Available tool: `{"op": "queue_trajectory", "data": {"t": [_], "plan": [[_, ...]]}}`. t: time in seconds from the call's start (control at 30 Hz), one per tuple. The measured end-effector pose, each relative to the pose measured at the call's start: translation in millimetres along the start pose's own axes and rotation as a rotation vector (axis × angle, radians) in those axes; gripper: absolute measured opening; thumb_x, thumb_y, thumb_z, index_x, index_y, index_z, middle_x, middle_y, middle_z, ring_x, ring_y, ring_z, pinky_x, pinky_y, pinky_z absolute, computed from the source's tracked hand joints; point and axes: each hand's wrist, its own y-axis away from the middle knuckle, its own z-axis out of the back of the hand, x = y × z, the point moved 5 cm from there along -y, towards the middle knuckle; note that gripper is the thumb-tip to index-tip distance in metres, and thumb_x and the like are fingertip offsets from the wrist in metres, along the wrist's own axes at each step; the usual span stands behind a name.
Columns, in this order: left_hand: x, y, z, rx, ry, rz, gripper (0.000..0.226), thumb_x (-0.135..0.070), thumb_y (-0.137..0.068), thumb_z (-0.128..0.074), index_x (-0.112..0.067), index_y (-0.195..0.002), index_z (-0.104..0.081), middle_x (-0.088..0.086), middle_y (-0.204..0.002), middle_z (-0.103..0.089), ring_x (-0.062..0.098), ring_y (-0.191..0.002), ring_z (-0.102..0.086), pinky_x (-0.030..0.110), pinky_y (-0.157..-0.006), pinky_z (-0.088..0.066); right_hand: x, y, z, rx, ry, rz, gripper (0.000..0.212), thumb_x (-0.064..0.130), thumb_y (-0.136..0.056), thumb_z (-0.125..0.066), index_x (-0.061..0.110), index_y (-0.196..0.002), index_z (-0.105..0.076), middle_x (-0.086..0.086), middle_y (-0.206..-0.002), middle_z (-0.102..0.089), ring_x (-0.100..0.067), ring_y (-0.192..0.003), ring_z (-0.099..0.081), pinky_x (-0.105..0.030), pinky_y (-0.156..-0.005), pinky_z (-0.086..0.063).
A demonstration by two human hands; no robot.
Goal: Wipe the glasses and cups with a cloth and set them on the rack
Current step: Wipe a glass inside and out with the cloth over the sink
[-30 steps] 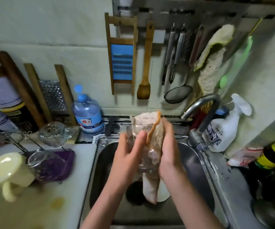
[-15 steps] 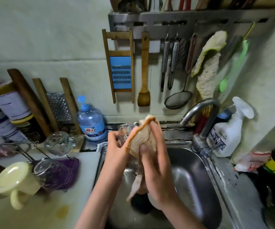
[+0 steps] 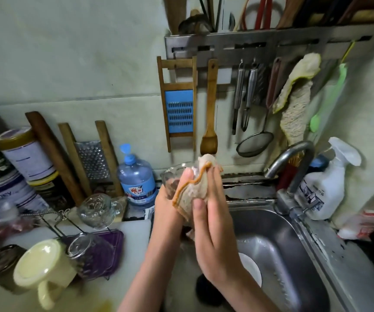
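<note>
A yellow cup [image 3: 44,266] is laid on its side at the left, with a glass jar [image 3: 85,251] just beside it on the wire rack [image 3: 55,218]. A glass [image 3: 170,174] is held above the sink [image 3: 278,239] by the left hand [image 3: 165,208], whose fingers are curled round it. A cloth [image 3: 195,190] is pressed on the glass and is pinched between the thumb and fingers of the right hand [image 3: 213,233]. A spray bottle [image 3: 325,188] is stood at the right.

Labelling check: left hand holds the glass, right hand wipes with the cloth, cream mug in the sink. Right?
Wrong: head view shows the cream mug on the counter left of the sink, not in it. Correct: left hand on glass, right hand with cloth.
</note>
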Motion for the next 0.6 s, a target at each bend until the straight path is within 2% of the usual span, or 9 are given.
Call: {"op": "queue_trajectory", "data": {"t": [0.07,0.13,0.2,0.27,0.33,0.4,0.47,0.53,0.6], "plan": [[-11.3,-1.1,3.3,0.038,-0.121,-0.117,0.051,-0.058,-0.064,-0.075,-0.012,-0.081,-0.065,0.007,-0.079,-0.065,0.019,-0.077,-0.062,0.034,-0.074,-0.053,3.0,2.6,-0.1,-0.015,0.007,0.096,0.05,0.034,-0.103,-0.032,0.016,-0.149,-0.029,-0.008,-0.159,-0.019,-0.009,-0.147,-0.018,-0.014,-0.114,-0.02],[-15.7,2.3,8.9,0.072,-0.139,-0.196,0.058,-0.057,-0.067,-0.069,-0.004,-0.088,-0.062,0.008,-0.081,-0.065,0.012,-0.075,-0.062,0.03,-0.071,-0.053,4.8,-3.5,-1.4,0.01,-0.13,0.069,0.045,0.028,-0.103,-0.037,0.019,-0.146,-0.037,-0.009,-0.158,-0.024,-0.008,-0.145,-0.025,-0.013,-0.11,-0.027],[-16.5,1.8,15.0,0.1,-0.133,-0.245,0.055,-0.048,-0.072,-0.078,0.0,-0.089,-0.055,0.004,-0.077,-0.062,0.003,-0.066,-0.06,0.018,-0.061,-0.05,9.3,-15.8,-6.6,0.063,-0.443,-0.093,0.048,0.022,-0.1,-0.038,0.016,-0.148,-0.032,-0.006,-0.152,-0.039,-0.005,-0.136,-0.041,-0.013,-0.102,-0.038],[-23.1,3.6,12.8,0.124,-0.2,-0.344,0.076,-0.062,-0.067,-0.076,0.004,-0.096,-0.054,0.001,-0.08,-0.064,0.002,-0.069,-0.061,0.015,-0.063,-0.047,8.0,-33.2,-6.9,0.069,-0.624,-0.225,0.051,0.025,-0.098,-0.037,0.006,-0.145,-0.031,0.002,-0.129,-0.063,-0.006,-0.118,-0.058,-0.015,-0.092,-0.046],[-28.4,5.1,9.0,0.12,-0.303,-0.399,0.098,-0.082,-0.061,-0.064,0.006,-0.105,-0.055,0.005,-0.089,-0.068,0.008,-0.079,-0.064,0.022,-0.072,-0.048,-2.9,-50.6,-8.6,0.049,-0.702,-0.407,0.059,0.043,-0.092,-0.044,0.002,-0.134,-0.047,-0.003,-0.115,-0.07,-0.017,-0.111,-0.064,-0.027,-0.091,-0.051],[-30.8,5.2,9.5,0.074,-0.339,-0.418,0.091,-0.084,-0.064,-0.051,-0.004,-0.105,-0.053,-0.005,-0.087,-0.066,0.004,-0.078,-0.063,0.027,-0.075,-0.049,-12.2,-57.8,-12.3,0.045,-0.772,-0.647,0.061,0.056,-0.091,-0.044,0.006,-0.121,-0.061,-0.012,-0.112,-0.07,-0.028,-0.107,-0.066,-0.037,-0.091,-0.053],[-27.1,7.7,10.6,0.058,-0.359,-0.347,0.089,-0.09,-0.063,-0.042,-0.013,-0.107,-0.048,-0.007,-0.092,-0.062,0.006,-0.087,-0.064,0.033,-0.082,-0.051,-22.7,-59.1,-12.4,0.003,-0.791,-0.771,0.06,0.058,-0.096,-0.036,0.01,-0.112,-0.068,-0.013,-0.107,-0.072,-0.03,-0.102,-0.067,-0.039,-0.091,-0.052],[-28.0,13.4,11.6,0.07,-0.39,-0.316,0.088,-0.089,-0.071,-0.033,-0.014,-0.114,-0.048,-0.014,-0.092,-0.059,0.0,-0.091,-0.061,0.027,-0.088,-0.048,-25.0,-59.3,-9.2,-0.013,-0.785,-0.825,0.063,0.06,-0.094,-0.035,0.011,-0.112,-0.069,-0.013,-0.104,-0.073,-0.029,-0.098,-0.068,-0.041,-0.096,-0.049],[-29.7,16.1,12.0,0.073,-0.357,-0.323,0.082,-0.081,-0.079,-0.036,-0.011,-0.12,-0.048,-0.018,-0.09,-0.06,-0.004,-0.09,-0.06,0.021,-0.088,-0.048,-20.8,-59.5,-6.2,-0.024,-0.745,-0.796,0.062,0.06,-0.095,-0.035,0.01,-0.113,-0.068,-0.011,-0.101,-0.074,-0.026,-0.094,-0.07,-0.04,-0.094,-0.051]]}}
